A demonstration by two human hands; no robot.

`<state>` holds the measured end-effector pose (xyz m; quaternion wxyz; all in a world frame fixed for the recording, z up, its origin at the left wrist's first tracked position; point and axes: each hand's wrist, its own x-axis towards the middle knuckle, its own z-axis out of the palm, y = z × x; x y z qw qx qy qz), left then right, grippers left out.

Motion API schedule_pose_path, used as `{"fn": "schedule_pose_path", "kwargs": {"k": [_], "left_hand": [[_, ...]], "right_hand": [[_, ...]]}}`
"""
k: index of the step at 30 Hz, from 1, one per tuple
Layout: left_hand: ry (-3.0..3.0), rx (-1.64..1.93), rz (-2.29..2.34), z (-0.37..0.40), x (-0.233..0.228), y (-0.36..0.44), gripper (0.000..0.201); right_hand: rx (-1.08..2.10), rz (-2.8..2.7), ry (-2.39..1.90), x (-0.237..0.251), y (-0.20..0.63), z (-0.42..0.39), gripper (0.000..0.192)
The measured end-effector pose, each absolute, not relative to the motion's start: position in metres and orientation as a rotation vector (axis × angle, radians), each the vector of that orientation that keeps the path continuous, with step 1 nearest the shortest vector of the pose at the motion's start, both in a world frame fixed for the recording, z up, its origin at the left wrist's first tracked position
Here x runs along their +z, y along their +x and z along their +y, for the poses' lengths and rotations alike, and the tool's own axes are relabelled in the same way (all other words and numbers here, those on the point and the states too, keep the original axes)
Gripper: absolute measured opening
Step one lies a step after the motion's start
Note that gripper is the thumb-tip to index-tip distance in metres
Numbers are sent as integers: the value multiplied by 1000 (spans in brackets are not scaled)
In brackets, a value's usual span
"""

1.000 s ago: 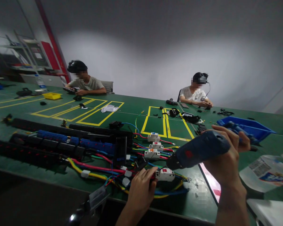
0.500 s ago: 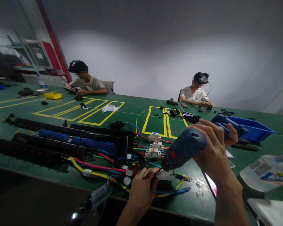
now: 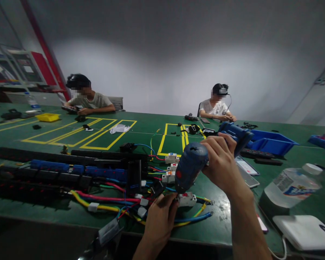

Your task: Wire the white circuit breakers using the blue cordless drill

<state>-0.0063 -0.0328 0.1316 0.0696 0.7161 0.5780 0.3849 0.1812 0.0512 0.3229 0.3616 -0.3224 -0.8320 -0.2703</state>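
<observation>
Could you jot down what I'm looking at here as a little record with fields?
Setting: green workbench with yellow tape markings
Right hand: grips a blue electric screwdriver, tip pointing down
Left hand: steadies a white circuit breaker
Nearby: coloured wires, more breakers, black terminal strips
To the right: water bottle, blue bin
Others: two people seated at the bench's far side

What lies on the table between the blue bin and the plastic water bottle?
In the head view, a dark flat bar lies on the green table between the blue bin and the water bottle.
</observation>
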Motion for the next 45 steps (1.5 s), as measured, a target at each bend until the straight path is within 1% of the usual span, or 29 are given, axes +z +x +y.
{"fn": "schedule_pose_path", "kwargs": {"k": [5, 11, 19, 25, 33, 45], "left_hand": [[2196, 1226, 1724, -31, 126, -5, 24], [2227, 1264, 1752, -30, 117, -5, 23], [2177, 1170, 1758, -32, 125, -5, 24], [2165, 1142, 1747, -31, 129, -4, 25], [2218, 1056, 1841, -32, 129, -4, 23], [2246, 1070, 1841, -33, 130, -5, 23]], "right_hand": [[-655, -2049, -737, 308, 179, 80, 47], [-523, -1888, -567, 285, 174, 109, 49], [-474, -1803, -522, 285, 161, 101, 55], [-471, -1814, -510, 287, 161, 100, 54], [-494, -1819, -500, 289, 158, 95, 53], [-512, -1816, -501, 292, 159, 94, 50]]}}
